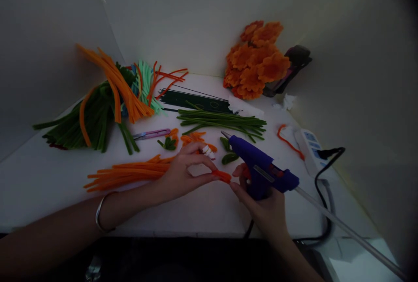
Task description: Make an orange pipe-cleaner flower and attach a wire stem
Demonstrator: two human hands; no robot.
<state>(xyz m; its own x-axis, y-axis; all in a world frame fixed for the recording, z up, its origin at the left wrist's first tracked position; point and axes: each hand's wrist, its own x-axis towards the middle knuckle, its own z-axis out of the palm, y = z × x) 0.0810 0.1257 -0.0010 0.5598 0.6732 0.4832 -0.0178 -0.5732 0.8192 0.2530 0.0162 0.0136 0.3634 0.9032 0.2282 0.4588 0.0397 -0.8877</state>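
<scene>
My left hand (181, 169) pinches a short orange pipe-cleaner piece (222, 176) between thumb and fingertip. Something white is wrapped around one of its fingers. In my right hand (269, 212) is a blue hot glue gun (251, 153) with a long glue stick (346, 227) out its back; the nozzle points up and left. The right fingertips are close to the end of the orange piece; whether they touch it I cannot tell. Behind the hands lie small orange loops (194, 138) and green leaf shapes (229, 157). A bundle of orange pipe cleaners (127, 174) lies beneath my left wrist.
Green stems (222, 120) and dark thin wires (196, 100) lie mid-table. Pink-handled scissors (153, 134) rest near a green pipe-cleaner pile (94, 116). Orange fuzzy flowers (254, 64) stand at the back right. A power strip (308, 149) and black cable (318, 186) are on the right.
</scene>
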